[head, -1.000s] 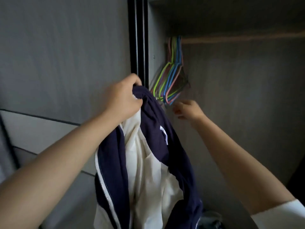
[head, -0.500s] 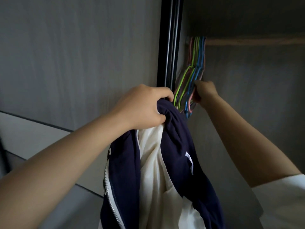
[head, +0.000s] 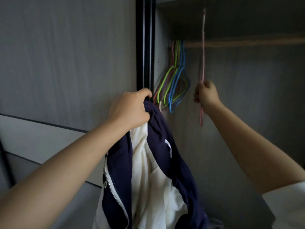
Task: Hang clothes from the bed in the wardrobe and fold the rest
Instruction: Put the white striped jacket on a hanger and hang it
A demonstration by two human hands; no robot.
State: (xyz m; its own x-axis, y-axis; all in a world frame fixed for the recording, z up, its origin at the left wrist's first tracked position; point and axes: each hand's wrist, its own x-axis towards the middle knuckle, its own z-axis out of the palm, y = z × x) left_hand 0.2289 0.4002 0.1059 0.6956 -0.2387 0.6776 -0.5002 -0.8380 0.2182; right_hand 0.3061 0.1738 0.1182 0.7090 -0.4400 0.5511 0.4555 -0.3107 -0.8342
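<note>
My left hand (head: 130, 109) grips the top of a navy and white zip jacket (head: 148, 171), which hangs down from it in front of the wardrobe. My right hand (head: 206, 95) is curled round a pink wire hanger (head: 203, 47), seen edge-on, its top lifted above the wooden rail (head: 247, 43). A bunch of several green, blue and pink hangers (head: 175, 83) hangs at the rail's left end, just left of my right hand.
The wardrobe's grey sliding door (head: 66, 55) fills the left side, with its black frame (head: 146, 43) beside the opening. A dark shelf (head: 247, 17) runs above the rail. The wardrobe's grey back wall (head: 247, 96) lies behind my right arm.
My right hand reached into the hanger bunch, took hold of the pink hanger and pulled it off to the right and up. My left hand kept hold of the jacket.
</note>
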